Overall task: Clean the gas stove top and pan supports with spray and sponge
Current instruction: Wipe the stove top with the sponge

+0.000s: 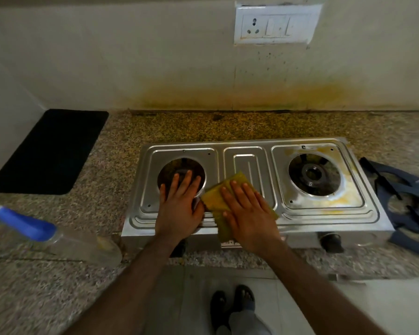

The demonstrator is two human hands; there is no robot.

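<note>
Both hands lie flat-fingered on the stove top (249, 223): right hand (248, 213) pressing the sponge (213, 199), left hand (179, 204) bare.

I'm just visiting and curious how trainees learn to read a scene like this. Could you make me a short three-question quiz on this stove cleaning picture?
1. True or false: the right hand presses flat on the yellow cloth on the stove.
2. Where does the spray bottle lie?
A. on the stove
B. on the counter, left of the stove
C. on the black mat
3. Fill in: the yellowish stains sit around the ____ burner.

Key
1. True.
2. B.
3. Right. The left hand rests flat by the other burner, and the pan supports lie off the stove on the counter to its right.
</note>
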